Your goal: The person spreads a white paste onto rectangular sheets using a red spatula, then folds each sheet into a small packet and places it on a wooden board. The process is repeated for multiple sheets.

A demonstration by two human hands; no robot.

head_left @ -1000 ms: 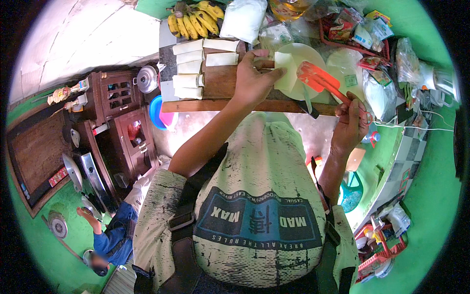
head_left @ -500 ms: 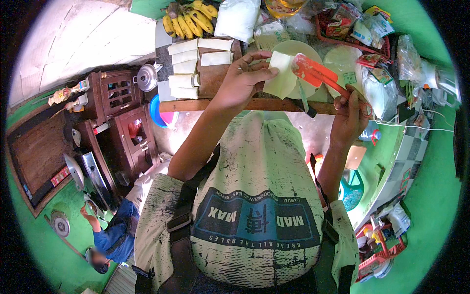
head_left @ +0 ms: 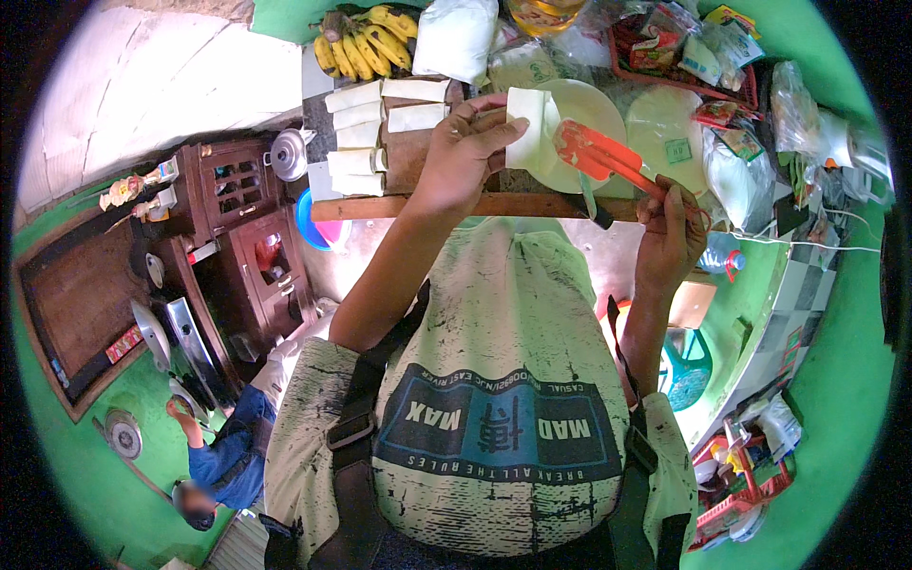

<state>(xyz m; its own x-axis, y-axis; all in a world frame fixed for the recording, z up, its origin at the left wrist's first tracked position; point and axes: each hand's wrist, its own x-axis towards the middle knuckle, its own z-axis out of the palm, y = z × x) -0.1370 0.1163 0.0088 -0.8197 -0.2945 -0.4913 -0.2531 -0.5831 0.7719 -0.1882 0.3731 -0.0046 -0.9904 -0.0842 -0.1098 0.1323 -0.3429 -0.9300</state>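
Between the thumb and fingers of my left hand [head_left: 464, 150] is a folded pale wrapper [head_left: 528, 127], held up over the near side of a pale round plate [head_left: 603, 100]. My right hand [head_left: 671, 233] grips a red spatula [head_left: 591, 154] by its handle end. The spatula's smeared blade is close to the wrapper's right edge; I cannot tell whether they touch. Below that blade a knife [head_left: 589, 198] with a dark handle lies at the table edge. Several pale rolled wrappers [head_left: 418, 118] rest in two columns left of my left hand, partly on a brown board [head_left: 404, 163].
Bananas [head_left: 366, 43] and a white bag [head_left: 456, 40] sit at the back. Right of the plate lies a stack of round pale sheets [head_left: 665, 133], with a red basket of packets [head_left: 655, 47] behind. A cable [head_left: 807, 245] runs rightward. Another person [head_left: 228, 456] is at lower left.
My left hand has shifted slightly left with the wrapper, whose lower flap hangs less. The spatula has moved left and a little down, my right hand with it.
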